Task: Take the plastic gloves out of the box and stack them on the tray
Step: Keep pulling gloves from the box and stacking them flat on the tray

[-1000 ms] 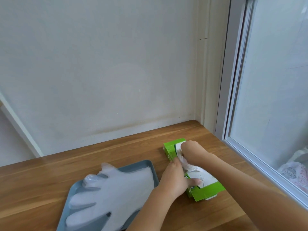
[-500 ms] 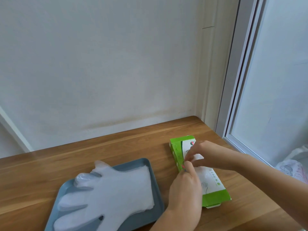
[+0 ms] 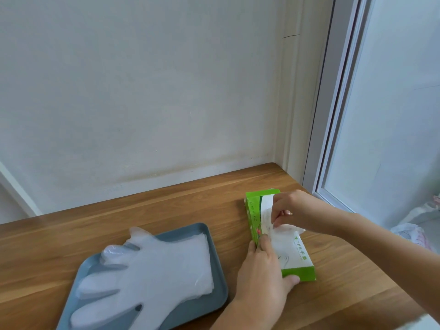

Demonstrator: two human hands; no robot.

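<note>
Green-and-white box (image 3: 289, 257) lying flat on the wooden counter (image 3: 166, 206), just right of the grey tray (image 3: 216, 277). Left hand (image 3: 259, 279) pressed on the near left part of the box, thumb against its near end, fingers spread rather than pinching, bracing the carton. Right hand (image 3: 295, 208) above the box's slot, fingers pinched shut on the thin translucent film of a plastic glove (image 3: 285, 232) partly drawn out, its edge trailing rightward over the box top. Finished stack of gloves (image 3: 154, 270) lying flat on the tray, glove tips overhanging the tray's left rim. Likely handling: nearly weightless, limp, slippery film, prone to cling and to drag a second sheet along; whether one layer or two sits in the pinch cannot be told from here. Best taken at the exposed edge nearest the slot, drawn slowly with the box held down.
</note>
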